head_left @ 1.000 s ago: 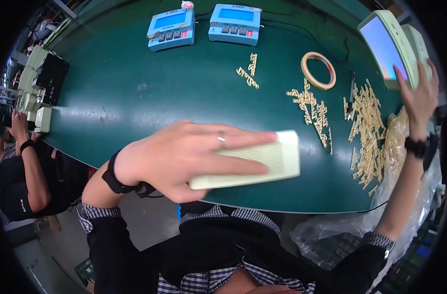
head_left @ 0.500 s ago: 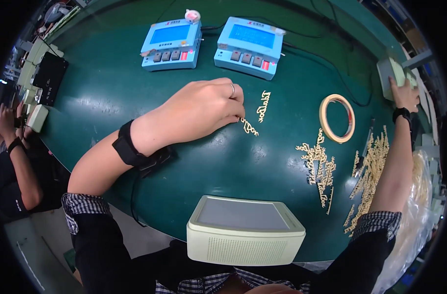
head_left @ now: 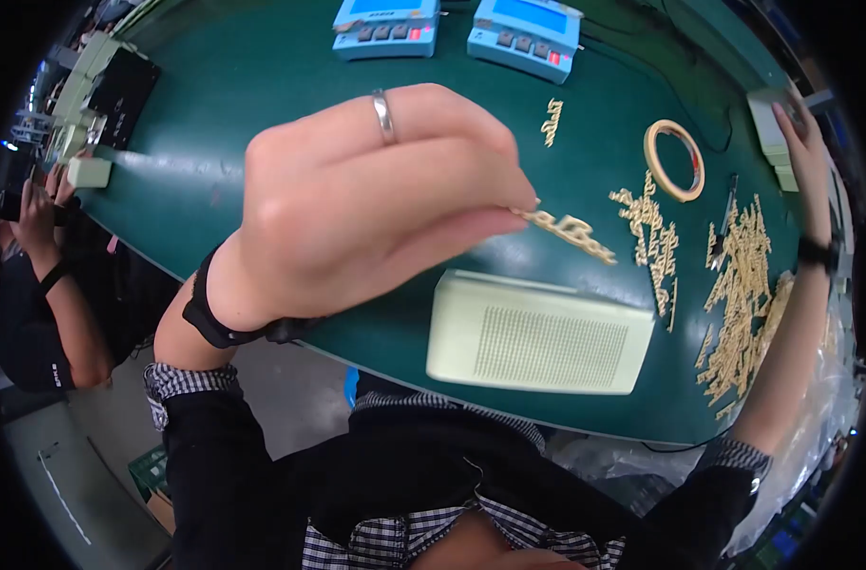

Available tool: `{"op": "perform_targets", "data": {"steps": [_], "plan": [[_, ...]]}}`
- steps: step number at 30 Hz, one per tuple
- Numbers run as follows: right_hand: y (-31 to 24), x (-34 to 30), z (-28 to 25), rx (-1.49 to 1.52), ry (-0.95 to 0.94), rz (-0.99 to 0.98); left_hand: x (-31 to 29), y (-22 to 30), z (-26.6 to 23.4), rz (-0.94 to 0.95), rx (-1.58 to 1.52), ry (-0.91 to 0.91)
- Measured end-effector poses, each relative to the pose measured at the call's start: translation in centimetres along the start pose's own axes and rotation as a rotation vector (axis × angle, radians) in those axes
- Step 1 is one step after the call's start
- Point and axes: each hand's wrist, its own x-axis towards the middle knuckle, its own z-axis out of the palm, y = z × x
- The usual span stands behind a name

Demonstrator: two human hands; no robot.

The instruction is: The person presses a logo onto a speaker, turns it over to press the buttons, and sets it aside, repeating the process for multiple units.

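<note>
My left hand (head_left: 385,199) is raised close in front of me, a ring on one finger. Its thumb and fingers pinch one end of a gold-coloured script-lettering piece (head_left: 575,233), which sticks out to the right over a pale green box (head_left: 547,347) with a perforated face. Another such lettering piece (head_left: 552,123) lies on the green table beyond. At the far right my right hand (head_left: 805,138) reaches to a pale device (head_left: 770,128), its thumb and fingers apart against it. Its far fingertips are hard to make out.
Two blue button boxes with screens (head_left: 385,28) stand at the back. A tape roll (head_left: 675,160), a small heap of lettering pieces (head_left: 649,233) and a larger pile (head_left: 737,294) lie on the right, beside a clear plastic bag (head_left: 822,418). Another person's hand (head_left: 38,218) is at the left.
My left hand has lifted the lettering piece off the table area, up and closer to me. The view has tilted down toward my body. My right hand stays by the pale device.
</note>
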Motion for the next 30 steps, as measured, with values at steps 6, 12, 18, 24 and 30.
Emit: {"op": "perform_targets", "data": {"steps": [6, 12, 18, 24, 30], "plan": [[-28.7, -17.4, 1.5, 0.243, -0.307, -0.61, -1.7, 3.4, 0.8, 0.055, -0.154, 0.074], [-29.4, -22.3, 4.8, 0.426, -0.171, -0.456, -2.2, 4.1, 2.2, 0.05, -0.22, 0.094], [-30.2, -22.6, 6.1, 0.351, -0.109, -0.545, -4.7, 3.1, -1.1, -0.161, -0.223, 0.22], [-30.9, -22.8, 5.6, 0.334, -0.178, -0.461, -5.6, 2.7, -1.5, -0.13, -0.103, 0.119], [-30.5, -22.7, 5.0, 0.323, -0.262, -0.451, -4.9, 2.4, 0.0, -0.12, -0.219, 0.073]]}}
